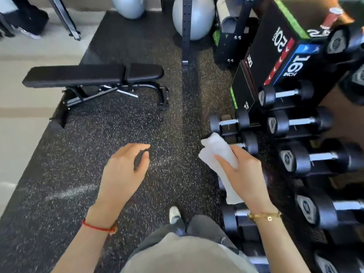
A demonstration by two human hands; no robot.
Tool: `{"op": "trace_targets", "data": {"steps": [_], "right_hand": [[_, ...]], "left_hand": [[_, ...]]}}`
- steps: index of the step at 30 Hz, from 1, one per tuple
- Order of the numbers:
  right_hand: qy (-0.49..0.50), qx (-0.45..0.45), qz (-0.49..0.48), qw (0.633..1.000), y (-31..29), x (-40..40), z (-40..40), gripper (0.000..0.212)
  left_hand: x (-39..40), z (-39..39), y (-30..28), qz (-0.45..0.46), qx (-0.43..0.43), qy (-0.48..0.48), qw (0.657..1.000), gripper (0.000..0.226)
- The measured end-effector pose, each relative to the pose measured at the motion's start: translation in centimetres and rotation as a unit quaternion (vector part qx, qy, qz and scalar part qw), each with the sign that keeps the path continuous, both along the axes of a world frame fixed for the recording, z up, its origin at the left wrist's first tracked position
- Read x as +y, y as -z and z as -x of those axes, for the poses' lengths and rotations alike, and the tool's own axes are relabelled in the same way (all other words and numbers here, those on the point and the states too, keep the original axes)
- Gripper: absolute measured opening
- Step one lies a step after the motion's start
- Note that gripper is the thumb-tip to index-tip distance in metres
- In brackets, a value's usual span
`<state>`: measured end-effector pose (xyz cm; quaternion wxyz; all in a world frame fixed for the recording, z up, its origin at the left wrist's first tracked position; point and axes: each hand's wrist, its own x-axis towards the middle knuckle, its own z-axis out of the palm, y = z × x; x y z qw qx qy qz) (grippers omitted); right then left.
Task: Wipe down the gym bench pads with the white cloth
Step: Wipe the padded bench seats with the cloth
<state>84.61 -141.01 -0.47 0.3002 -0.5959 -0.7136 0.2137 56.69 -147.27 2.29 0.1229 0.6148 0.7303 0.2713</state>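
White cloth [218,152] gripped lengthwise in right hand [244,174] — pointing away.

floor [122,125] to bench [92,74]: open | right: dumbbells [285,93]

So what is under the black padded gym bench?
Under the black padded gym bench only its own black metal frame shows, standing on the speckled black rubber floor. Nothing else is visible there; the floor beyond the pads is covered.
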Motion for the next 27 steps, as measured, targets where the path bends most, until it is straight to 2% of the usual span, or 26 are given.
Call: {"op": "trace_targets", "data": {"steps": [3, 11, 14, 17, 27], "right_hand": [[0.008, 0.000, -0.013, 1.000, -0.3, 5.0, 2.2, 0.030], [0.037, 0.006, 0.019, 0.999, 2.0, 19.8, 5.8, 0.021], [0.039, 0.001, 0.013, 0.999, 2.6, 27.0, 7.1, 0.017], [0.038, -0.008, 0.010, 0.999, 2.6, 35.2, 8.0, 0.023], [0.059, -0.008, 0.013, 0.998, -0.5, 58.8, 9.3, 0.027]], "left_hand": [[5.8, 2.2, -0.4, 0.010, 0.001, 0.013, 1.000, 0.027], [22.5, 6.1, 1.6, 0.022, -0.016, 0.048, 0.998, 0.027], [30.3, 7.2, 2.2, 0.016, -0.017, 0.051, 0.998, 0.027], [38.6, 8.1, 2.0, 0.010, -0.022, 0.055, 0.998, 0.028], [63.8, 9.5, 0.0, -0.016, -0.021, 0.092, 0.995, 0.025]]}}
